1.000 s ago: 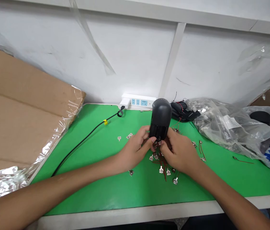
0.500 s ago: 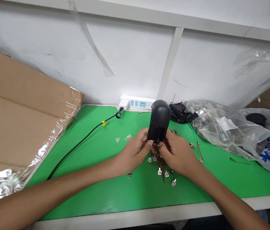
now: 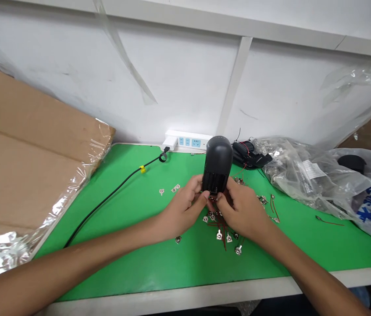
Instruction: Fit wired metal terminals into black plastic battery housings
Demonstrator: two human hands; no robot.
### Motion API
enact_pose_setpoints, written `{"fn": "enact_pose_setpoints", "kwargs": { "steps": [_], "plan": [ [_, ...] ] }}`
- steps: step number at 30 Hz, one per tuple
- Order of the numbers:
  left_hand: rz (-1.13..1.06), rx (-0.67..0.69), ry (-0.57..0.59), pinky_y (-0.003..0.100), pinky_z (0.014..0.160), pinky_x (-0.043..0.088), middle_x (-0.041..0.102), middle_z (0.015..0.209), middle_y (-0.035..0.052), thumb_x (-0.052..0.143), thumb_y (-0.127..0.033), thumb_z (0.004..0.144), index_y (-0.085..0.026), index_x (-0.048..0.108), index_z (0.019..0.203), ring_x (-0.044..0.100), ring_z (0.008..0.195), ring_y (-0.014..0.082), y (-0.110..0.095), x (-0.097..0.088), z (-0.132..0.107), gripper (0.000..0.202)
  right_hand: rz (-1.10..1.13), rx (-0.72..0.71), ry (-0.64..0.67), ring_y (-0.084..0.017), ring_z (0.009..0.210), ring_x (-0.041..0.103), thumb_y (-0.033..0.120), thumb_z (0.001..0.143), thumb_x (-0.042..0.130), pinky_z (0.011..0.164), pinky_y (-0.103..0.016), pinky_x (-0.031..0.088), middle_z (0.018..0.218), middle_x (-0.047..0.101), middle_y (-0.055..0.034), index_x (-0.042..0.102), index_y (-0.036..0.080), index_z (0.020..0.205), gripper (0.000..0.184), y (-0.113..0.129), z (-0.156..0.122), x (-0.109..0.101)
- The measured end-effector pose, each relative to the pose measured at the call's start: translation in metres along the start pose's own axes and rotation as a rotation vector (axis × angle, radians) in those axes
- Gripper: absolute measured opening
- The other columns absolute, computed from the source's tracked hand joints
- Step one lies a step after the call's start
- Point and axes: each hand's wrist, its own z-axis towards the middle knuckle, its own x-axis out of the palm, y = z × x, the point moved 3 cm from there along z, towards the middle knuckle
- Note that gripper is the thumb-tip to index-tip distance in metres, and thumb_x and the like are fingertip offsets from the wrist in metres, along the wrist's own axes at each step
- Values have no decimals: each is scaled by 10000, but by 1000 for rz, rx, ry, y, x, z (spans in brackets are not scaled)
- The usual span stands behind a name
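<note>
A black rounded plastic housing [image 3: 219, 158] with a ribbed lower section is held upright over the green mat. My left hand [image 3: 187, 206] grips its lower left side, thumb at the bottom edge. On the other side my right hand [image 3: 243, 208] closes round it, its thumb also at the bottom edge near a small metal spring. The fingers behind the housing are hidden. Beneath the hands lie several small metal battery contacts [image 3: 219, 235], some with red wires [image 3: 224, 239]. What the thumb tips press on is too small to make out.
A white power strip [image 3: 188, 140] with a plugged-in black cable [image 3: 116, 191] stands against the wall. Cardboard [image 3: 41, 153] in clear plastic leans at left. Black parts with wires [image 3: 249, 156] and clear plastic bags [image 3: 304, 175] sit at right. Loose contacts [image 3: 162, 192] lie left of the hands.
The housing has shifted very slightly left and up in both hands. The grip looks the same.
</note>
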Motion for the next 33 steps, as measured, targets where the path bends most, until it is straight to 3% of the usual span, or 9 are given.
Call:
{"fn": "enact_pose_setpoints", "kwargs": {
  "steps": [10,17,22,26,33],
  "plan": [
    [-41,-11,-16,324,823,554,685,1006,37,549,-382,1093,-210,519,1341,674,865,163,3,-3,1,303,-22,30,-20,-221,652,588,352,992,489,615,-324,324,781,688,-28,550,233,989,133,-2,0,5],
    [-101,-98,-46,301,747,561,701,926,16,616,-433,1047,-180,531,1273,688,736,141,0,-2,6,350,81,20,6,-213,667,571,319,996,517,623,-325,327,804,679,-25,554,228,1023,101,-5,0,5],
    [-110,-167,-52,272,652,528,689,742,-15,635,-498,1023,-178,528,1219,678,640,144,-2,-6,7,390,546,83,117,-179,652,541,401,1053,490,608,-303,382,722,596,18,594,233,980,211,-12,1,9],
    [-52,-176,-37,238,576,451,706,751,1,566,-606,1032,-187,555,1138,674,624,132,-5,-10,4,432,994,209,185,-142,565,517,503,1014,581,559,-276,404,653,562,40,551,229,856,318,-19,4,12],
    [-15,-194,6,232,545,415,711,789,24,467,-582,1077,-185,640,1131,653,643,126,-5,-10,3,437,1299,293,131,-126,504,515,465,935,675,502,-254,385,608,547,34,549,215,765,328,-18,9,1]
  ]
}}
